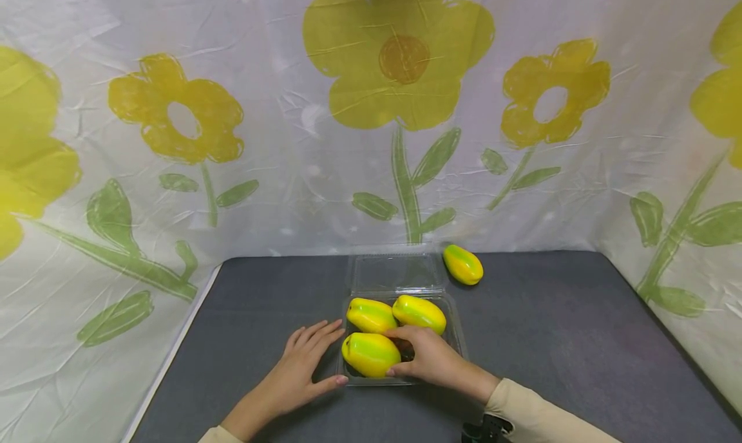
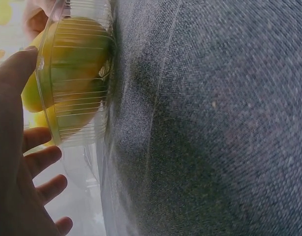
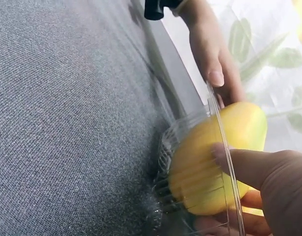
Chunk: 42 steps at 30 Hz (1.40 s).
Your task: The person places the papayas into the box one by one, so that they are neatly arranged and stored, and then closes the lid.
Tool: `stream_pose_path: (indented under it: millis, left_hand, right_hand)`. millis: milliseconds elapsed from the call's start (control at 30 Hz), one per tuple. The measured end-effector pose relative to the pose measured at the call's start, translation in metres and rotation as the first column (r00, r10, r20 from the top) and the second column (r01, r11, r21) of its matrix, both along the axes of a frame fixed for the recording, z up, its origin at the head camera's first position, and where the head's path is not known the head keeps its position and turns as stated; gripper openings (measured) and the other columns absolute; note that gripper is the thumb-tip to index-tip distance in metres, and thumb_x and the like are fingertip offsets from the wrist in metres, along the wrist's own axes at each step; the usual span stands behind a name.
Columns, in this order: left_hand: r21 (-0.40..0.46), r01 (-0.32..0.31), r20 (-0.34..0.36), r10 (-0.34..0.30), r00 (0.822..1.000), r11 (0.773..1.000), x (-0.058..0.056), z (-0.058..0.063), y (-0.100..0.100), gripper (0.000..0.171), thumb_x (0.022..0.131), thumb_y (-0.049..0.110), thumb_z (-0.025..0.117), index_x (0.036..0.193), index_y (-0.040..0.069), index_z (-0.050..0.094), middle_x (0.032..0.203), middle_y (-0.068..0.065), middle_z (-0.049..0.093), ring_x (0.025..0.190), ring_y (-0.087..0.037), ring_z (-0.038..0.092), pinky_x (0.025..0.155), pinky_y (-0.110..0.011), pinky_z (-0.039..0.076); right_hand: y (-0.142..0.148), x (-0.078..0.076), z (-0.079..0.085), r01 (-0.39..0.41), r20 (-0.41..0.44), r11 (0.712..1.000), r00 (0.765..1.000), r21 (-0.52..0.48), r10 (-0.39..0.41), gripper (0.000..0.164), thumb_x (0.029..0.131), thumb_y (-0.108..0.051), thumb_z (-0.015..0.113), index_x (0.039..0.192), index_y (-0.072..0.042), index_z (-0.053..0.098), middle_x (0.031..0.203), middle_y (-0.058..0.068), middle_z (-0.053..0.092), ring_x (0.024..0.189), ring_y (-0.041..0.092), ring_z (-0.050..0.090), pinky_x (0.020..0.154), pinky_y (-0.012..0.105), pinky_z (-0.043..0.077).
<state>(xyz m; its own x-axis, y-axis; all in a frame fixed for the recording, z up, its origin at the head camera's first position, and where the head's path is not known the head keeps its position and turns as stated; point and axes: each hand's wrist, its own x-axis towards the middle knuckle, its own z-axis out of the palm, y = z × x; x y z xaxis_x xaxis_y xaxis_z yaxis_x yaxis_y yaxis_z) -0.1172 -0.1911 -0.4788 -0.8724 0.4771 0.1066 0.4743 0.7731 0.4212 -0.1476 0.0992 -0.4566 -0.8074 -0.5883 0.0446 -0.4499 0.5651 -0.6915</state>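
A clear plastic clamshell box lies with its lid folded back. Inside it are three yellow-green papayas: a front papaya, a back left papaya and a back right papaya. My right hand grips the right end of the front papaya between thumb and fingers, its thumb inside the box wall in the right wrist view. To the left of the box, my left hand is spread with its fingertips right at the rim. It holds nothing, as the left wrist view also shows.
Another papaya lies on the dark grey tabletop, right of the lid. Behind the table hangs a white cloth printed with yellow flowers, and it continues along both sides.
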Motion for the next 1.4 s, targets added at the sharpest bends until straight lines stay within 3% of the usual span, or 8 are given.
stream_pose_path:
  millis: [433,1033,1400]
  left_hand:
    - [0.003,-0.006,-0.006,0.006,1.0,1.0,0.0002,-0.0011,0.0004,0.078,0.089,0.067,0.057,0.152,0.025,0.039,0.162,0.003,0.033,0.148,-0.032,0.032,0.114,-0.071,0.02]
    - [0.01,-0.028,0.016,0.028,0.999,1.0,0.0006,-0.0006,0.0003,0.078,0.087,0.064,0.063,0.152,0.029,0.038,0.162,0.007,0.032,0.149,-0.03,0.031,0.116,-0.07,0.019]
    - [0.01,-0.024,0.017,0.024,1.0,1.0,0.0,-0.0007,0.0004,0.078,0.087,0.066,0.06,0.152,0.03,0.038,0.163,0.008,0.032,0.149,-0.03,0.031,0.115,-0.071,0.019]
  right_hand:
    - [0.0045,0.0003,-0.0017,0.009,0.105,0.994,0.995,-0.11,0.003,0.061,0.08,-0.033,0.082,0.132,-0.009,0.062,0.119,0.007,0.071,0.094,0.018,0.071,0.081,0.032,0.06]
    - [0.0017,-0.0042,-0.0033,-0.015,0.112,0.985,0.993,-0.171,0.034,0.057,0.078,-0.026,0.084,0.128,-0.008,0.064,0.12,0.012,0.07,0.099,0.027,0.071,0.084,0.039,0.059]
    - [0.007,-0.0036,-0.0014,-0.017,0.13,0.985,0.991,-0.171,0.04,0.056,0.08,-0.03,0.082,0.129,-0.011,0.063,0.122,0.007,0.07,0.099,0.023,0.071,0.085,0.038,0.059]
